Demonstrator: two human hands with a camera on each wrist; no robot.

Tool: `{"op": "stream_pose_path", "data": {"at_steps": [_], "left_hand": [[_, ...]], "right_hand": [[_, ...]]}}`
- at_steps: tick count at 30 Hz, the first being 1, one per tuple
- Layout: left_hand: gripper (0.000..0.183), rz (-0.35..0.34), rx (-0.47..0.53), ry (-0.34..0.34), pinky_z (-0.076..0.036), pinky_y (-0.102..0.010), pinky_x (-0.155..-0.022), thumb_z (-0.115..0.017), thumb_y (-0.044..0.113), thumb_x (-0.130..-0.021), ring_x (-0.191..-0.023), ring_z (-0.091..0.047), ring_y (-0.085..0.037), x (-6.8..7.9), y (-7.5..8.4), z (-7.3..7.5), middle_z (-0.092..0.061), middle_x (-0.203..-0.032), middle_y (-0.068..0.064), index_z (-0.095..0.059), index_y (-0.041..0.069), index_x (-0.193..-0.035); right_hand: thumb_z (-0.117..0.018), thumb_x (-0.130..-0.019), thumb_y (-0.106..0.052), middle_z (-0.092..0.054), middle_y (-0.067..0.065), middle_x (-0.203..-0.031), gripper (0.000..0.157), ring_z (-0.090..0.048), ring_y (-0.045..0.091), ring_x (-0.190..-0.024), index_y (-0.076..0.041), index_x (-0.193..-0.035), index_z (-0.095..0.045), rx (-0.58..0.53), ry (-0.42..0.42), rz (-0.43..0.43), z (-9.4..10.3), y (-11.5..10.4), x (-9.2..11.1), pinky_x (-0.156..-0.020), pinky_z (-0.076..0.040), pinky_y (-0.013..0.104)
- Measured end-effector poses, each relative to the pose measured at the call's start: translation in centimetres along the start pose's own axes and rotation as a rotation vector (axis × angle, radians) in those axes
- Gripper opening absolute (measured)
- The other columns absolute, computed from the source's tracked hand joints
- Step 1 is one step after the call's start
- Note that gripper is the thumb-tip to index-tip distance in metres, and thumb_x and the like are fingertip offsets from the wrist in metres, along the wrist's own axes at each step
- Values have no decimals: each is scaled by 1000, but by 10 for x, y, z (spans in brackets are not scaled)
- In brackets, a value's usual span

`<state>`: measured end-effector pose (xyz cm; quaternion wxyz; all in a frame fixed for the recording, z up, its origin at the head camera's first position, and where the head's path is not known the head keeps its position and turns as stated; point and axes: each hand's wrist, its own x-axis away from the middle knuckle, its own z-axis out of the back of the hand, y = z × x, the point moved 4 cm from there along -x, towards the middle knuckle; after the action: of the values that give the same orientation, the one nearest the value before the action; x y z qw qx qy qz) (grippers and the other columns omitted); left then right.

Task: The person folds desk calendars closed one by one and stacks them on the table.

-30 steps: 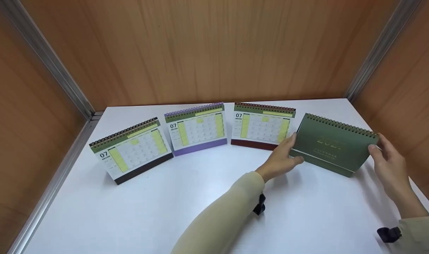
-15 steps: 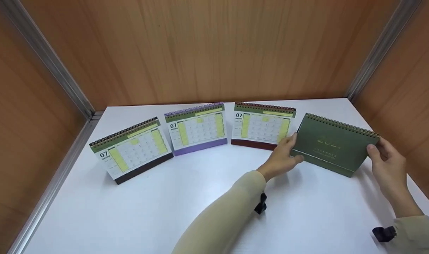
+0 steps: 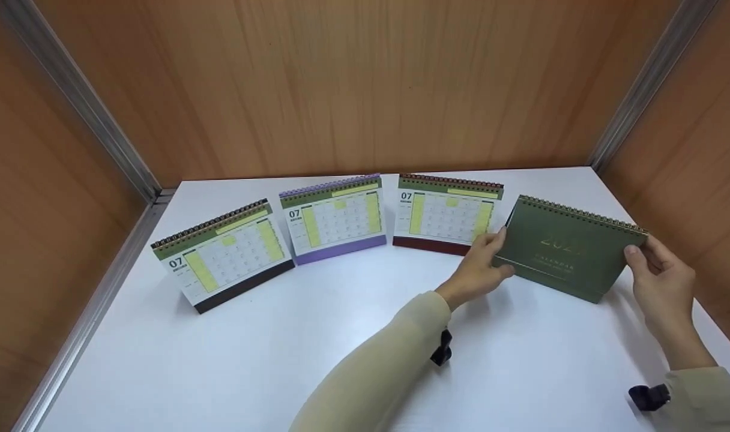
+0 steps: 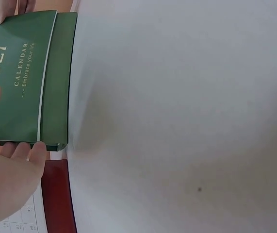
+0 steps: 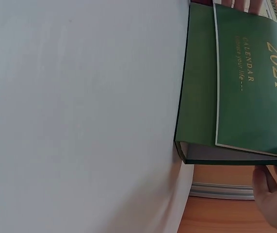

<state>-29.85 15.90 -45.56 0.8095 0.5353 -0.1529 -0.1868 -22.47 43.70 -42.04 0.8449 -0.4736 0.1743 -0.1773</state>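
Observation:
A green spiral-bound desk calendar (image 3: 566, 252), its cover reading 2027 in gold, stands at the right of the white table. My left hand (image 3: 476, 267) touches its left side with fairly straight fingers; the thumb lies spread in front. In the left wrist view those fingertips (image 4: 37, 148) meet the calendar's edge. My right hand (image 3: 665, 285) pinches the upper right edge, thumb in front and fingers partly hidden behind. Close by my left fingertips is a calendar with a dark red base (image 3: 449, 210), turned to page 07.
Further left along the table (image 3: 317, 354) stand a purple-based calendar (image 3: 336, 219) and a black-based calendar (image 3: 224, 255), both on page 07. Wooden panels (image 3: 365, 84) with metal corner strips enclose the table at the back and sides.
The green calendar's top edge has tipped slightly toward me, and its front edge sits a touch nearer. My right wrist has shifted a little left. The other calendars have stayed put.

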Motion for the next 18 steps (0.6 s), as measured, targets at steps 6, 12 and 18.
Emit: {"op": "stream_pose_path", "data": {"at_steps": [6,12,18], "left_hand": [[76,-29,-5,5,-32,-30,-113,-64,20,-92,-137,-34,-4,2,4,5,-35,-146,14,-23,38,-153],[71,-76,15,35,-37,-26,-109,-62,18,-94,-132,-42,-9,8,6,15,-39,-142,10,-27,33,-154],[63,-155,21,77,-43,-22,-103,-57,12,-97,-122,-49,-7,17,10,24,-46,-133,7,-33,24,-153]], "right_hand": [[-55,-98,-38,-48,0,-148,53,-53,5,-124,-29,-148,-42,-17,18,-28,2,-8,2,-91,-42,10],[-54,-97,-42,-48,1,-148,53,-52,11,-128,-31,-148,-42,45,29,-25,4,-21,7,-92,-43,12],[-56,-97,-39,-50,2,-146,52,-55,10,-124,-28,-147,-45,38,49,17,5,-37,14,-87,-44,10]]}}
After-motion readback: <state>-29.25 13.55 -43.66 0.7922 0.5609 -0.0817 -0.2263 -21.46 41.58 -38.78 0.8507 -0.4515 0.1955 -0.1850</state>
